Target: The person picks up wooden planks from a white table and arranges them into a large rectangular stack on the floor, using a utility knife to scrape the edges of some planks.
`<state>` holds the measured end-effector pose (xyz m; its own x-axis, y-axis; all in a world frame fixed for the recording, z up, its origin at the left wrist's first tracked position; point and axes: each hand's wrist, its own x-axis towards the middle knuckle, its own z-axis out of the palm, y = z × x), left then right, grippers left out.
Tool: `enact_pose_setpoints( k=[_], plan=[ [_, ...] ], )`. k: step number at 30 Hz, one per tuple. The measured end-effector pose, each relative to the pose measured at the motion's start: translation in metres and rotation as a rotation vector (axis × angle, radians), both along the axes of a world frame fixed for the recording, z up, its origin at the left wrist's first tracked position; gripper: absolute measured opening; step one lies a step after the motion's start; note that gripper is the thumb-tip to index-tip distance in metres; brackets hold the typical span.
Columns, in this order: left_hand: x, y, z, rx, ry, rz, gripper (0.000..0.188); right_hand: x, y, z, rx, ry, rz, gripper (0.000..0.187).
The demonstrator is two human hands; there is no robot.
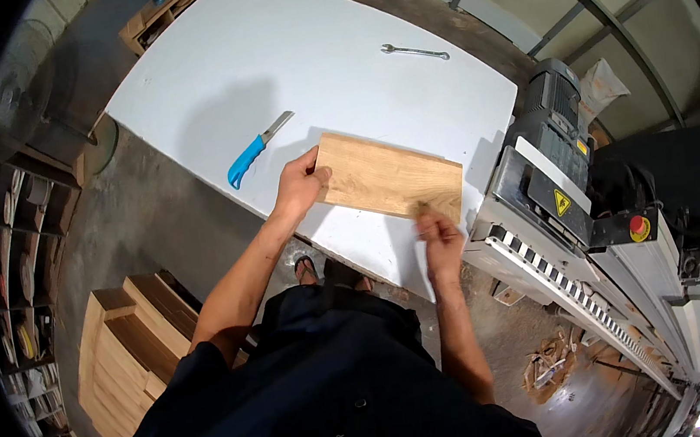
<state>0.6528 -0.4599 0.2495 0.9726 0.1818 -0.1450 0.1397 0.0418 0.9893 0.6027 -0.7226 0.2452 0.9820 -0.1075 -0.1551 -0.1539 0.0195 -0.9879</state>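
Observation:
A flat wood-grain board (388, 170) lies along the near edge of the white table. At its left end my left hand (302, 185) grips it, thumb on the upper face. My right hand (440, 242) is closed, its fingers curled at the board's near right corner and slightly blurred. A small brownish shape shows at those fingertips, and a pale strip hangs by the hand; what it pinches is unclear. Left of the board rests a knife (248, 159) with a blue handle, and farther back on the table lies a metal wrench (415, 51).
The white table (329, 46) carries all of these. Close on its right stands a grey machine (538, 187) with a motor and a red stop button (638, 227). Wooden panels (126, 351) stand at lower left, near shelves (19, 259). Scraps (551, 364) litter the floor.

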Motion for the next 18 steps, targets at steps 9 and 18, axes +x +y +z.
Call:
enact_pose_setpoints(
  k=[9, 18],
  plan=[
    [0.001, 0.002, -0.049, 0.311, 0.103, 0.007, 0.032, 0.039, -0.051, -0.025, -0.445, -0.065, -0.031, 0.033],
    [-0.002, 0.004, -0.052, 0.231, 0.141, 0.041, 0.029, 0.049, -0.034, -0.021, -0.355, -0.011, -0.115, 0.03]
  ],
)
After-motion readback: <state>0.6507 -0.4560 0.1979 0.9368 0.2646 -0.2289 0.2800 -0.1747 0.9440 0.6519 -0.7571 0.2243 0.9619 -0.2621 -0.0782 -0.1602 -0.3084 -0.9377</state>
